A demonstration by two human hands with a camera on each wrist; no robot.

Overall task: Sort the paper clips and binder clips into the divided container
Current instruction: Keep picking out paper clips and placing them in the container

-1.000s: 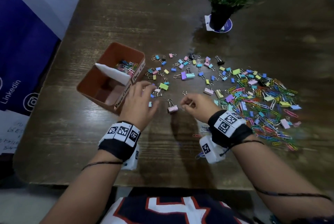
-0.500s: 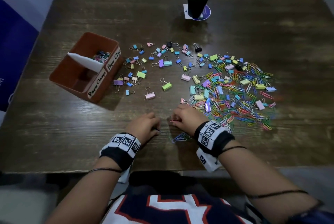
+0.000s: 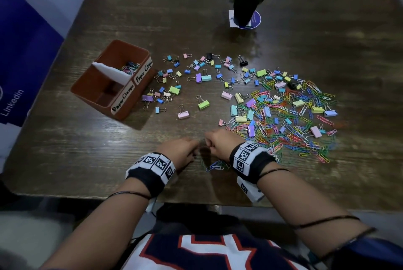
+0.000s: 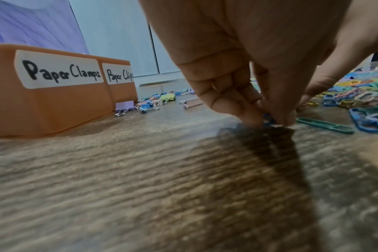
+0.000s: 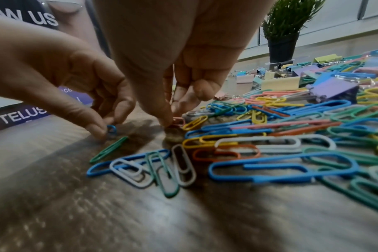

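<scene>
Left hand (image 5: 60, 81) pinches a blue paper clip (image 5: 111, 130) at the table; right hand (image 5: 173, 56) pinches a pink paper clip (image 5: 179, 121) just beside.

Both hands are pulling back from the binder clips by the container toward the near table edge. Left hand (image 3: 180, 149) is now pinching a blue paper clip (image 5: 111, 129) against the wood, a green paper clip (image 5: 108, 149) just beside it. Right hand (image 3: 220, 142) is closing thumb and finger on a pink paper clip (image 5: 179, 121) at the pile's near edge.
</scene>
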